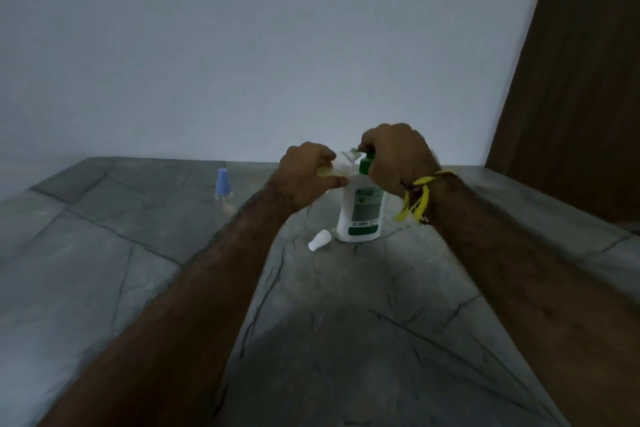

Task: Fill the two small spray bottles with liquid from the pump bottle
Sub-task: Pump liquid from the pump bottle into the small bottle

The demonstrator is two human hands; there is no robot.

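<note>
Under right hand (398, 158): pump bottle (360, 215)

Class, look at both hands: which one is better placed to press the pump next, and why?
Right. The right hand already grips the green pump head of the pump bottle; the left hand is busy holding the small clear bottle at the spout.
</note>
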